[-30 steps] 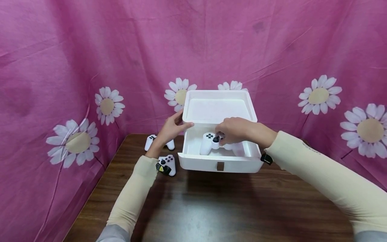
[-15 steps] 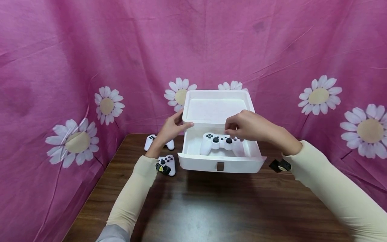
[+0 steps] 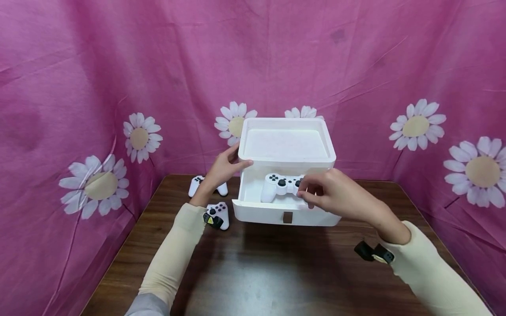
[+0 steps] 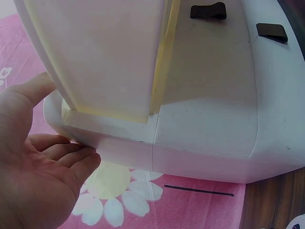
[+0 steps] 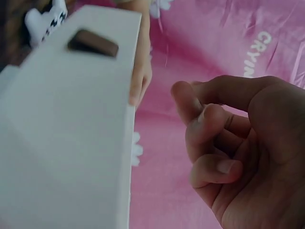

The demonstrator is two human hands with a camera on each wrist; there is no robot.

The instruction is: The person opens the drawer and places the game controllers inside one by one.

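A white storage box [image 3: 286, 163] with a shallow tray top stands on the table, its drawer [image 3: 258, 215] pulled out. Inside the drawer lies a white game controller [image 3: 270, 192] with black sticks, its right part hidden behind my right hand [image 3: 337, 193]. That hand hovers over the drawer's right front with loosely curled fingers, holding nothing. In the right wrist view it is apart from the white panel beside it. My left hand [image 3: 227, 166] rests at the box's left front corner, thumb at the front edge and lightly bent fingers along the side.
Two more white controllers lie on the brown wooden table [image 3: 253, 272], left of the box: one farther back [image 3: 222, 189], one nearer [image 3: 223, 217], both partly behind the left arm. A pink flowered curtain [image 3: 197, 52] hangs behind. The drawer front has a brown pull tab [image 3: 287, 217].
My right hand has let go of the controller in the drawer, lifted, then moved right and toward me. The controller stays in the drawer. My left hand has not moved.
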